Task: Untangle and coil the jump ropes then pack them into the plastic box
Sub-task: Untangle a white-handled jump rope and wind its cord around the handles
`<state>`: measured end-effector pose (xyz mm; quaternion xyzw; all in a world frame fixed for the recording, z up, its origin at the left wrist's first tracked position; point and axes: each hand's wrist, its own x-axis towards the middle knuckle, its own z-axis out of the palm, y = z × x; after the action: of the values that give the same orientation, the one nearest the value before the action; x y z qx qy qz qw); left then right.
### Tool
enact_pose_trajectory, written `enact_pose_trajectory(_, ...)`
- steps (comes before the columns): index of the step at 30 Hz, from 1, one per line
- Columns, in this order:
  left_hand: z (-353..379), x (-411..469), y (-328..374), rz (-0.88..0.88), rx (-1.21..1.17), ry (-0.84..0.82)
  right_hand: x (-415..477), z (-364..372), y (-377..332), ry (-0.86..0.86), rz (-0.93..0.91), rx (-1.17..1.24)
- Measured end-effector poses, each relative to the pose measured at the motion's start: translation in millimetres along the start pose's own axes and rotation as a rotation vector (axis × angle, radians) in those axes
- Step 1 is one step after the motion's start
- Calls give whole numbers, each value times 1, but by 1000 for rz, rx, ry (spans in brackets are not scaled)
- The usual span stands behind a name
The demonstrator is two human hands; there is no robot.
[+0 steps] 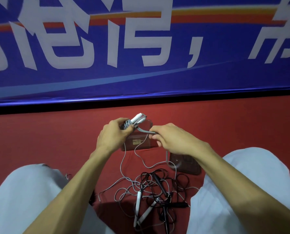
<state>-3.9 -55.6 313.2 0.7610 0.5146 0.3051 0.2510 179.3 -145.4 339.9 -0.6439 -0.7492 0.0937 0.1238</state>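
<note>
My left hand [114, 132] grips a coiled grey jump rope [131, 123] with a white handle sticking up from the bundle. My right hand [171, 138] pinches the loose grey strand [146, 131] leading off that coil, just to its right. Both hands hover above the clear plastic box [137, 144] on the red floor. Its clear lid [185, 164] lies to the right, partly under my right forearm. Near my knees lies a tangle of grey and black ropes [151, 191], with white handles [138, 202] and black handles [159, 183] in it.
A blue banner wall [140, 56] with white characters stands right behind the box. My two knees in light trousers [27, 191] flank the rope pile. Red floor [48, 137] stretches left and right.
</note>
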Motion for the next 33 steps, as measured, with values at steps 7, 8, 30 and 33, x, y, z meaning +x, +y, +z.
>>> enact_pose_trajectory(7,4,-5,3,239,405,-294,-2,4,2,125,-214,-104)
enact_pose_trajectory(8,4,-6,3,270,422,-328,-2,5,3,154,-222,-66)
enact_pose_trajectory(30,-2,-18,25,283,-324,-392,7,9,14,406,115,275)
enact_pose_trajectory(33,-9,-15,27,187,-522,-341,7,13,11,353,69,146)
